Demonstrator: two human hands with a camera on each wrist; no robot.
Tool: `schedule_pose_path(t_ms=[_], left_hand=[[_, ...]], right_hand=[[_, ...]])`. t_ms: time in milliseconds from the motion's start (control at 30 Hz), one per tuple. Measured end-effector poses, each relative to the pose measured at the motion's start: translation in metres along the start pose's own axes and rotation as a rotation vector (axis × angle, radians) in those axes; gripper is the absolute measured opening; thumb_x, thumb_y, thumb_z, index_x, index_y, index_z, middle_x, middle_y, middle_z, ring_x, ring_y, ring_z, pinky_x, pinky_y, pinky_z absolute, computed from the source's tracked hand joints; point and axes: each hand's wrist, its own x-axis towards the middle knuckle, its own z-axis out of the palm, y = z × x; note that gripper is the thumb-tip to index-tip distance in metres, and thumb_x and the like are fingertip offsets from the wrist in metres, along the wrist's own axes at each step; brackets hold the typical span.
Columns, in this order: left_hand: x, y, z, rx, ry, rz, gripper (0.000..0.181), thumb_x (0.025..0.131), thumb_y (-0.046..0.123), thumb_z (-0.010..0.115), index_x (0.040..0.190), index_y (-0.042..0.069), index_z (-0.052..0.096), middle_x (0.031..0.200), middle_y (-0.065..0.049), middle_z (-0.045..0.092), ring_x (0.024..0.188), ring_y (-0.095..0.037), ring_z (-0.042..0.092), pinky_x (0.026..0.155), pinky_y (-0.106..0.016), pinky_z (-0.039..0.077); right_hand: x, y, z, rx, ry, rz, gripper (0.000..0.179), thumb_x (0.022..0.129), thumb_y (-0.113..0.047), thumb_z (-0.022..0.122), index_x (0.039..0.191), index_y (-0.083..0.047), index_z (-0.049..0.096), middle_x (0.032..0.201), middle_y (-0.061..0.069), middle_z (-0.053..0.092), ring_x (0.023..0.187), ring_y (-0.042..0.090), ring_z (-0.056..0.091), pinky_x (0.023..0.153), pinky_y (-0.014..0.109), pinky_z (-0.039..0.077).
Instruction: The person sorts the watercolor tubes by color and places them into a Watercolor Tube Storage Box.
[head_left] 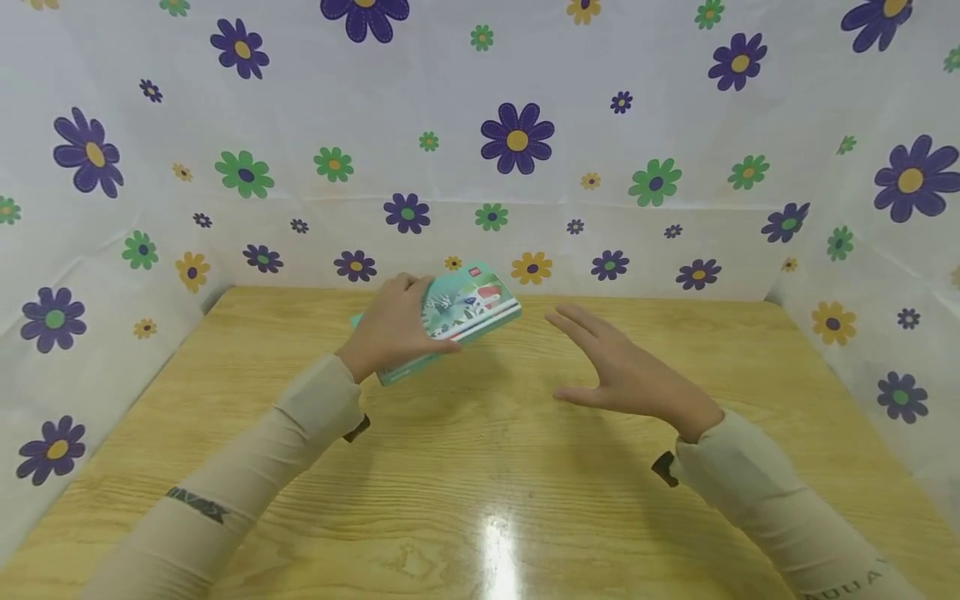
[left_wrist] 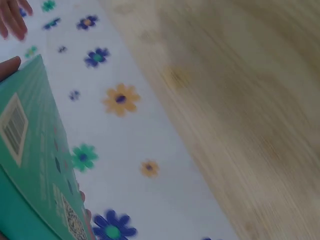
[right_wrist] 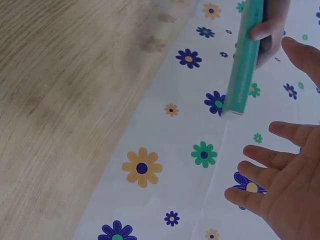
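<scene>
A flat teal box [head_left: 472, 308] with a printed plant design and a small red logo is tilted above the table, its shadow falling below it. My left hand [head_left: 392, 323] grips the box by its left part, thumb along the near edge and fingers over the far side. In the left wrist view, a barcode and a QR code show on the face of the box [left_wrist: 37, 140]. To the right of the box, and apart from it, my right hand [head_left: 626, 367] hovers with straight, spread fingers and holds nothing. The right wrist view shows the box [right_wrist: 245, 70] from its narrow side.
A glossy wooden table [head_left: 465, 467] lies under both hands. White cloth [head_left: 450, 83] printed with purple, green and yellow flowers rises behind the table and along its left and right sides. Small dark pieces stick out below both cuffs.
</scene>
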Motion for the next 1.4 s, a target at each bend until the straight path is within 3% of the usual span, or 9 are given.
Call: schedule_pose_path(t_ms=[133,267,367,500,633,900,1133,1400], left_hand=[[0.020,-0.033,-0.001,0.016,0.005,-0.052,0.109,0.064,0.063,0.073,0.143,-0.001,0.033,0.133,-0.021,0.044,0.110,-0.031,0.045,0.094,-0.048,0.043],[0.039,-0.066,0.002,0.040,-0.009,-0.063,0.109,0.063,0.064,0.073,0.141,-0.004,0.035,0.130,-0.024,0.045,0.108,-0.034,0.045,0.093,-0.052,0.042],[0.053,-0.085,0.007,0.073,-0.048,-0.042,0.111,0.063,0.062,0.075,0.141,-0.005,0.034,0.132,-0.027,0.044,0.111,-0.038,0.045,0.095,-0.054,0.041],[0.074,-0.099,0.020,0.081,-0.122,0.006,0.109,0.062,0.055,0.078,0.142,-0.003,0.032,0.137,-0.026,0.041,0.120,-0.039,0.043,0.102,-0.055,0.037],[0.095,-0.094,0.036,0.069,-0.184,0.066,0.106,0.063,0.050,0.079,0.142,-0.002,0.032,0.138,-0.024,0.041,0.125,-0.039,0.041,0.108,-0.052,0.032],[0.128,-0.064,0.073,0.012,-0.239,0.149,0.105,0.063,0.048,0.079,0.143,0.000,0.031,0.146,-0.023,0.035,0.135,-0.039,0.031,0.114,-0.049,0.024],[0.141,-0.051,0.097,0.065,-0.256,0.191,0.104,0.062,0.048,0.081,0.143,0.001,0.033,0.147,-0.021,0.037,0.137,-0.038,0.031,0.115,-0.047,0.020],[0.148,-0.044,0.108,0.085,-0.293,0.213,0.101,0.064,0.045,0.079,0.143,0.000,0.034,0.146,-0.020,0.038,0.136,-0.037,0.032,0.116,-0.045,0.020]], right_hand=[[-0.001,0.002,0.000,0.012,0.004,-0.010,0.085,0.084,-0.037,0.068,0.149,-0.009,0.021,0.154,0.012,0.022,0.142,0.032,0.023,0.110,0.052,0.029],[-0.001,0.004,0.000,0.008,0.017,-0.019,0.084,0.084,-0.037,0.068,0.149,-0.009,0.021,0.154,0.013,0.024,0.141,0.032,0.025,0.109,0.053,0.030],[-0.001,0.005,-0.001,0.011,0.012,-0.012,0.084,0.085,-0.037,0.067,0.149,-0.010,0.021,0.154,0.012,0.024,0.141,0.032,0.024,0.110,0.053,0.029],[-0.001,0.005,-0.002,0.025,-0.008,0.005,0.083,0.086,-0.036,0.067,0.149,-0.011,0.020,0.155,0.013,0.023,0.142,0.033,0.022,0.110,0.053,0.028],[0.001,0.005,-0.002,0.039,-0.026,0.029,0.083,0.086,-0.036,0.067,0.150,-0.012,0.020,0.155,0.011,0.022,0.143,0.031,0.021,0.111,0.052,0.027],[0.003,0.004,-0.002,0.071,-0.035,0.056,0.082,0.086,-0.036,0.067,0.150,-0.014,0.020,0.155,0.009,0.023,0.143,0.028,0.022,0.112,0.050,0.026],[-0.002,0.005,-0.001,0.069,-0.038,0.081,0.081,0.087,-0.038,0.065,0.150,-0.017,0.019,0.156,0.008,0.022,0.143,0.028,0.022,0.112,0.051,0.027],[-0.007,0.007,-0.003,0.070,-0.038,0.104,0.081,0.087,-0.038,0.064,0.150,-0.016,0.019,0.156,0.008,0.022,0.143,0.029,0.023,0.111,0.052,0.027]])
